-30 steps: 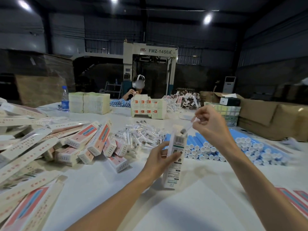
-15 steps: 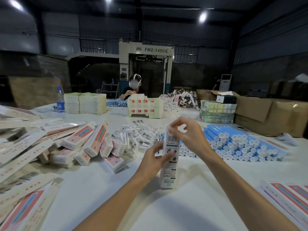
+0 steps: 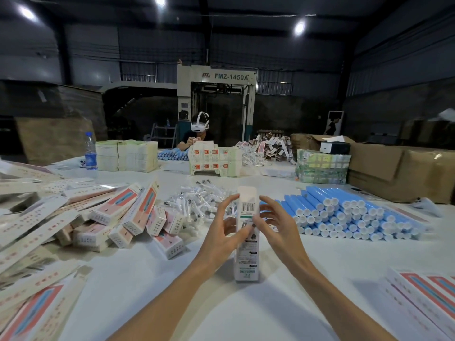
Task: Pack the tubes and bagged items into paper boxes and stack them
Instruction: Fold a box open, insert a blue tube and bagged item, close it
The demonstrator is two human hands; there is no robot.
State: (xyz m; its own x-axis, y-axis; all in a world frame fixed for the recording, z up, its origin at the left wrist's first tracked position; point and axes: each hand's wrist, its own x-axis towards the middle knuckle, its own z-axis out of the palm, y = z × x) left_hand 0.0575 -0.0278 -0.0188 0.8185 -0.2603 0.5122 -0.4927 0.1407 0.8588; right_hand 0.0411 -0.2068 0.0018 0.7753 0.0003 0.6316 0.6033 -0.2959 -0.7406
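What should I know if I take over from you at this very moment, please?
Left hand: grips the upright paper box standing on the table.
Right hand: at the box's right edge, thumb on its front; firm grip unclear.
Supplies: blue tubes to the right, bagged items behind the box, flat cartons far left.
Done: this box's top looks closed; made-up boxes lie piled left.
Left: stack this box, then keep packing tubes and bagged items.

A paper box stands upright at the centre of the table, with a heap of boxes to its left, bagged items behind it and stacked tubes to its right. Across the table, a second person sits behind stacked cartons.
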